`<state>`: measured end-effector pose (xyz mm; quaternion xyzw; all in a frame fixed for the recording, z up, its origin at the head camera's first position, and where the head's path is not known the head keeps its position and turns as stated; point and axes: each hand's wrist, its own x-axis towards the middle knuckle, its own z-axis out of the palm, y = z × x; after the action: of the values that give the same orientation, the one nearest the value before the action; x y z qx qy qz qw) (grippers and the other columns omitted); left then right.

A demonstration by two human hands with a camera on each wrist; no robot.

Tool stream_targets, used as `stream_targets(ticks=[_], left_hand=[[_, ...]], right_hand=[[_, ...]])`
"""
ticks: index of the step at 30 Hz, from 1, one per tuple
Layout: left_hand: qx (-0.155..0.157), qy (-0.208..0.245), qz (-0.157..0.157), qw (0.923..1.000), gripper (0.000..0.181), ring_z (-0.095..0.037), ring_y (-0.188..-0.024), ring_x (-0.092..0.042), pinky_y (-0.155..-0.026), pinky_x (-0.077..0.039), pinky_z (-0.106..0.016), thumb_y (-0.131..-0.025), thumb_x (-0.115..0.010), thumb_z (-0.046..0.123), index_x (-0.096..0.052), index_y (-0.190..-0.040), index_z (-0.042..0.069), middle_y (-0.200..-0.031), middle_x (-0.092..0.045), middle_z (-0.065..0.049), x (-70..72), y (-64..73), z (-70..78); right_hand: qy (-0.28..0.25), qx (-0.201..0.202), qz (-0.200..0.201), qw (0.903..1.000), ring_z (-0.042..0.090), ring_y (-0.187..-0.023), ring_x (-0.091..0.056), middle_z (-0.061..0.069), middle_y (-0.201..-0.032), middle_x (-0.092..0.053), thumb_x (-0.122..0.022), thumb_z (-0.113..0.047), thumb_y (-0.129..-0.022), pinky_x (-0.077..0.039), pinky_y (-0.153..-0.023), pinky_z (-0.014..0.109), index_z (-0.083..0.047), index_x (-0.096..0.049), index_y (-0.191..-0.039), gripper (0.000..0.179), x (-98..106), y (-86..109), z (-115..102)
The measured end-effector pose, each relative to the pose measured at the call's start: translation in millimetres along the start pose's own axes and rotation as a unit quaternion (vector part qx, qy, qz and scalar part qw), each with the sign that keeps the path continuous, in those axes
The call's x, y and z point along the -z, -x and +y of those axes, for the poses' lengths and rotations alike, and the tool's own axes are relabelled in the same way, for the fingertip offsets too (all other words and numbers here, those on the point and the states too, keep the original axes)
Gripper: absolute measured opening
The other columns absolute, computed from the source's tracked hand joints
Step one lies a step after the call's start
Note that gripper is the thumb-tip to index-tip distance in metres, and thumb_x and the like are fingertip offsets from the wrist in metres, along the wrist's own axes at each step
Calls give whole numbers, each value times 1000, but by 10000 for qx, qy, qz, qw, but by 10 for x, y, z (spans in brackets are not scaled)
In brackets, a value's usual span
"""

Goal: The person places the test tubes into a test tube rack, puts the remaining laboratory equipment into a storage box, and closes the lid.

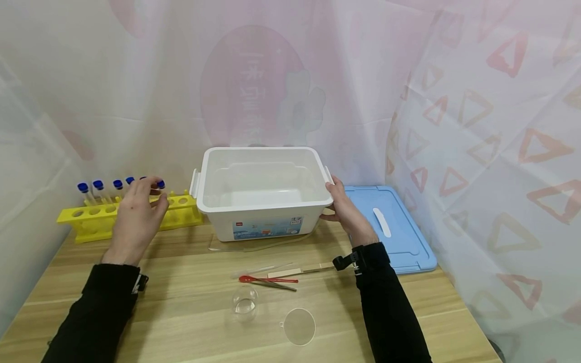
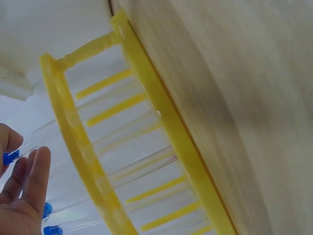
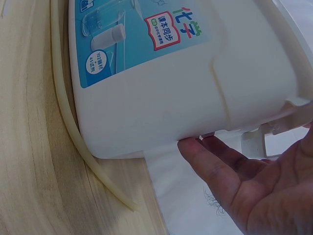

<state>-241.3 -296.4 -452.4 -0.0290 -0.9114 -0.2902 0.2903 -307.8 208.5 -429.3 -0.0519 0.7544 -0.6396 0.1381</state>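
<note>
At the left, my left hand (image 1: 138, 214) pinches a blue-capped test tube (image 1: 161, 185) near its top, beside the cap. That tube stands at the yellow test tube rack (image 1: 97, 222), where several more capped tubes lean to its left. In the left wrist view, the thumb touches the blue cap (image 2: 11, 157) and other fingers (image 2: 39, 176) spread apart from it. My right hand (image 1: 347, 214) grips the right end of a white plastic storage box (image 1: 268, 222), thumb by the rim. In the right wrist view, its fingertips (image 3: 188, 147) press the box's side below the handle.
A blue lid (image 1: 399, 237) lies right of the box. Beige rubber tubing (image 3: 73, 132) runs along its base. In front lie a red spoon (image 1: 272, 279), a dark thin tool (image 1: 277, 286), a wooden clamp (image 1: 301, 270), a clear beaker (image 1: 245, 305) and a round clear piece (image 1: 298, 326).
</note>
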Motion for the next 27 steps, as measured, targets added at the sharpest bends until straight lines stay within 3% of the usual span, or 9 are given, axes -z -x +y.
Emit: stream_targets(ticks=[3, 7, 10, 15, 20, 27], left_hand=[[-2, -33, 87, 10000, 44, -52, -134, -64, -106, -66, -70, -118, -63, 4, -54, -160, -5, -149, -59, -32, 39, 24, 67], [-233, -43, 257, 9994, 43, -51, -133, -66, -106, -67, -68, -118, -64, 6, -56, -159, -5, -146, -61, -30, 73, 44, 195], [-286, 59, 199, 9994, 43, -51, -134, -67, -106, -67, -68, -119, -63, 10, -57, -158, -6, -147, -63, -30, 91, 54, 292], [211, 404, -638, 9969, 51, -53, -141, -66, -108, -66, -73, -124, -57, 30, -54, -165, -1, -157, -60, -30, 123, 74, 440], [515, 635, -1598, 9838, 66, -55, -149, -63, -112, -64, -76, -126, -47, 50, -51, -169, 1, -166, -59, -30, 94, 70, 547], [723, 1216, -2067, 9681, 80, -56, -149, -63, -115, -63, -76, -126, -35, 60, -39, -179, 1, -172, -55, -34, 49, 77, 600]], right_hand=[[15, 0, 4, 10000, 51, -171, -48, 22, -188, -32, -37, -65, -124, -50, -132, 77, -38, 2, -188, 80, -5, 4, -2], [61, 26, 30, 10000, 50, -170, -50, 22, -187, -34, -37, -65, -124, -51, -131, 77, -38, 2, -188, 80, -9, 3, -10], [57, 36, 39, 10000, 49, -169, -51, 21, -186, -36, -37, -65, -124, -52, -131, 77, -38, 1, -188, 80, -10, 2, -18], [40, 44, 10, 10000, 50, -169, -50, 22, -186, -36, -38, -65, -124, -50, -131, 78, -38, 3, -189, 81, -12, 10, -28], [60, 52, -6, 10000, 51, -170, -49, 24, -187, -34, -38, -64, -124, -49, -132, 78, -37, 4, -189, 82, -11, 9, -18], [17, 52, 3, 10000, 50, -170, -49, 22, -186, -35, -38, -63, -125, -50, -131, 79, -38, 2, -189, 80, -8, 7, -23]])
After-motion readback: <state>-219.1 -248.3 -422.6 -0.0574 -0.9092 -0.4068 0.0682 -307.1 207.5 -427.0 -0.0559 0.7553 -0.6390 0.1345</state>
